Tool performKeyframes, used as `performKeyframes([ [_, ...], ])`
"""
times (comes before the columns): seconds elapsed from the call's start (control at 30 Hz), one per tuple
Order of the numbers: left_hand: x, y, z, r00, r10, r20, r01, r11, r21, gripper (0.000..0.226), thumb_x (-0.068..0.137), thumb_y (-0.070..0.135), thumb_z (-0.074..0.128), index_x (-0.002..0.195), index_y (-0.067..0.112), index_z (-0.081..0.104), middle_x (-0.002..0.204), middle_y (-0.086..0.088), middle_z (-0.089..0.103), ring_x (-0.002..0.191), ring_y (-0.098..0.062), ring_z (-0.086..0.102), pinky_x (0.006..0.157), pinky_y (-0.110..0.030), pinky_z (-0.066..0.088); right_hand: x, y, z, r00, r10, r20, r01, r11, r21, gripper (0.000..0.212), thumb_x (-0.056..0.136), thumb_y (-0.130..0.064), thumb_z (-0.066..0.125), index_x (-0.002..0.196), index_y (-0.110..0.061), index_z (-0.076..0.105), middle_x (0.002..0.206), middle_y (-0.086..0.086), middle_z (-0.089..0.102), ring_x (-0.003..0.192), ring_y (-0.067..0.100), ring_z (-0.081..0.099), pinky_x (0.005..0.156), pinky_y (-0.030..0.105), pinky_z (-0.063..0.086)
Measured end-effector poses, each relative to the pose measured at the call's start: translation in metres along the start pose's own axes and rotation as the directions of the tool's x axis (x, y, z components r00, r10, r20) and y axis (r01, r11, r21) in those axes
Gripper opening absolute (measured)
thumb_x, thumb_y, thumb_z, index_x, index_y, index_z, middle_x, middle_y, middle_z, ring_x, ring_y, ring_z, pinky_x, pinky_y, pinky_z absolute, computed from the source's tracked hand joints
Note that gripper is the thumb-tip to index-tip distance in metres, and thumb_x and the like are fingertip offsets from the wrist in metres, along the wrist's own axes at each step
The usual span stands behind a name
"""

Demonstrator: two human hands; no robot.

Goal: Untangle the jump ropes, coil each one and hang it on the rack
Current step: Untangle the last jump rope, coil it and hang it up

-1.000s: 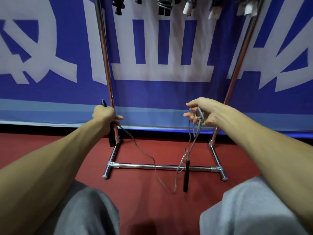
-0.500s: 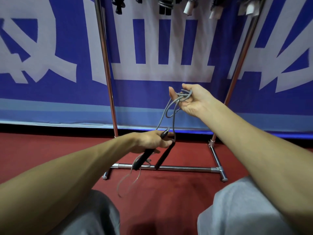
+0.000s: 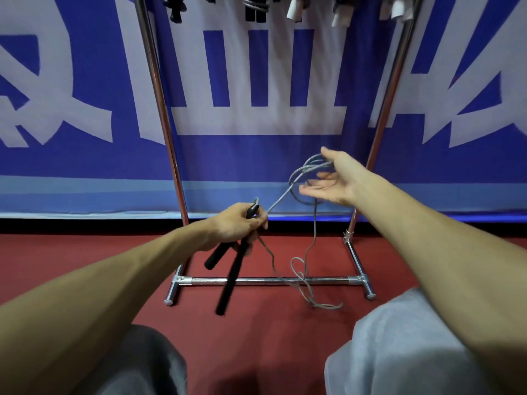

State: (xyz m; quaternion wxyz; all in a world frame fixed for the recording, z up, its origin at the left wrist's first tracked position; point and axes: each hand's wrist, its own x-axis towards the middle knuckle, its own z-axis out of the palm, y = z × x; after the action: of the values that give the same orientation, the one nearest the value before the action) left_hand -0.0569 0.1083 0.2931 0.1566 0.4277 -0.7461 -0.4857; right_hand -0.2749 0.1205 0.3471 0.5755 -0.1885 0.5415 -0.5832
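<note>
My left hand point(image 3: 236, 223) grips the two black handles point(image 3: 228, 276) of a grey jump rope point(image 3: 309, 252), which point down towards the floor. From that fist the grey cord runs up and right to my right hand point(image 3: 333, 178). The right hand is spread, palm up, with several loops of cord draped over its thumb and fingers. Below it the slack hangs down and ends in a loose tangle on the red floor, by the bottom bar of the chrome rack point(image 3: 271, 280).
The rack's two uprights point(image 3: 159, 109) rise in front of a blue and white banner point(image 3: 256, 81). Handles of other ropes point(image 3: 256, 7) hang at the top edge. My grey-clad knees point(image 3: 399, 346) fill the bottom of the view.
Both hands have shifted right. The right hand has spread its fingers, with the loops widening. The handles now point more steeply down, and the slack lies under the right hand instead of the left.
</note>
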Motion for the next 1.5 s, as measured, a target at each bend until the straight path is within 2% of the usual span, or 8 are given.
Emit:
performKeyframes([
  [0.17, -0.004, 0.016, -0.017, 0.996, 0.087, -0.023, -0.057, 0.806, 0.589, 0.037, 0.098, 0.041, 0.053, 0.071, 0.017, 0.063, 0.056, -0.002, 0.043, 0.049, -0.018, 0.041, 0.046, -0.019, 0.034, -0.009, 0.016, -0.006, 0.979, 0.204, -0.007, -0.152, 0.707, -0.691, 0.068, 0.09, -0.056, 0.054, 0.118, 0.006, 0.052, 0.115, 0.029, 0.056, 0.111, 0.044, 0.06, 0.087, 0.048, 0.054],
  [0.3, -0.006, 0.02, -0.022, 0.992, 0.122, 0.023, -0.101, 0.689, 0.718, 0.042, 0.088, 0.049, 0.063, 0.072, 0.012, 0.049, 0.061, 0.0, 0.045, 0.065, -0.025, 0.042, 0.056, -0.03, 0.032, -0.012, 0.027, -0.001, 0.996, 0.085, 0.008, -0.023, 0.356, -0.934, 0.051, 0.096, -0.047, 0.053, 0.086, 0.002, 0.059, 0.085, 0.017, 0.064, 0.068, 0.028, 0.066, 0.066, 0.034, 0.057],
  [0.43, -0.01, 0.026, -0.027, 0.968, 0.251, 0.019, -0.198, 0.711, 0.674, 0.038, 0.087, 0.042, 0.067, 0.074, 0.014, 0.046, 0.064, 0.002, 0.046, 0.064, -0.022, 0.04, 0.055, -0.017, 0.033, -0.012, 0.037, 0.018, 0.964, -0.046, 0.261, 0.242, 0.556, -0.795, 0.038, 0.105, -0.034, 0.035, 0.097, -0.007, 0.059, 0.097, 0.012, 0.065, 0.077, 0.019, 0.062, 0.075, 0.03, 0.05],
  [0.6, -0.014, 0.027, -0.035, 0.946, 0.309, -0.101, -0.212, 0.821, 0.531, 0.032, 0.094, 0.034, 0.06, 0.078, 0.013, 0.042, 0.065, 0.005, 0.042, 0.055, -0.01, 0.034, 0.054, -0.019, 0.032, -0.022, 0.048, 0.038, 0.851, 0.209, 0.482, 0.185, 0.739, -0.648, 0.063, 0.098, -0.06, 0.019, 0.092, -0.01, 0.056, 0.092, 0.014, 0.071, 0.082, 0.023, 0.067, 0.092, 0.035, 0.041],
  [0.83, -0.029, 0.023, -0.046, 0.976, 0.21, -0.061, -0.208, 0.978, 0.028, 0.019, 0.098, 0.025, 0.053, 0.093, 0.009, 0.044, 0.06, -0.003, 0.047, 0.046, -0.007, 0.042, 0.045, -0.016, 0.036, -0.035, 0.036, 0.05, 0.809, 0.115, 0.577, 0.282, 0.785, -0.552, 0.054, 0.097, -0.057, 0.038, 0.067, -0.014, 0.051, 0.051, -0.005, 0.026, 0.041, 0.012, 0.029, 0.055, 0.027, 0.044],
  [1.07, -0.031, 0.016, -0.037, 0.996, 0.074, 0.046, -0.064, 0.979, -0.191, 0.032, 0.099, 0.031, 0.051, 0.099, 0.0, 0.062, 0.067, -0.008, 0.063, 0.058, -0.016, 0.061, 0.057, -0.022, 0.05, -0.034, 0.03, 0.057, 0.828, -0.111, 0.55, 0.344, 0.875, -0.341, 0.036, 0.1, -0.028, 0.045, 0.074, -0.007, 0.06, 0.052, -0.004, 0.043, 0.044, 0.01, 0.033, 0.044, 0.021, 0.03],
  [1.3, -0.037, 0.009, -0.04, 0.992, -0.051, 0.116, 0.067, 0.988, -0.138, 0.04, 0.095, 0.044, 0.055, 0.088, 0.005, 0.063, 0.062, -0.008, 0.054, 0.055, -0.023, 0.057, 0.049, -0.023, 0.044, -0.034, 0.017, 0.04, 0.814, -0.242, 0.528, 0.401, 0.892, -0.21, 0.036, 0.097, -0.022, 0.047, 0.076, -0.004, 0.071, 0.056, -0.001, 0.051, 0.049, 0.012, 0.035, 0.057, 0.026, 0.039],
  [1.5, -0.029, 0.008, -0.051, 0.961, 0.154, -0.23, -0.018, 0.864, 0.503, 0.033, 0.095, 0.042, 0.057, 0.077, 0.015, 0.049, 0.06, 0.002, 0.045, 0.05, -0.017, 0.038, 0.051, -0.03, 0.032, -0.045, 0.013, 0.03, 0.828, 0.045, 0.56, 0.295, 0.814, -0.501, 0.04, 0.099, -0.032, 0.038, 0.091, -0.001, 0.063, 0.065, 0.012, 0.06, 0.052, 0.025, 0.057, 0.06, 0.036, 0.054],
])
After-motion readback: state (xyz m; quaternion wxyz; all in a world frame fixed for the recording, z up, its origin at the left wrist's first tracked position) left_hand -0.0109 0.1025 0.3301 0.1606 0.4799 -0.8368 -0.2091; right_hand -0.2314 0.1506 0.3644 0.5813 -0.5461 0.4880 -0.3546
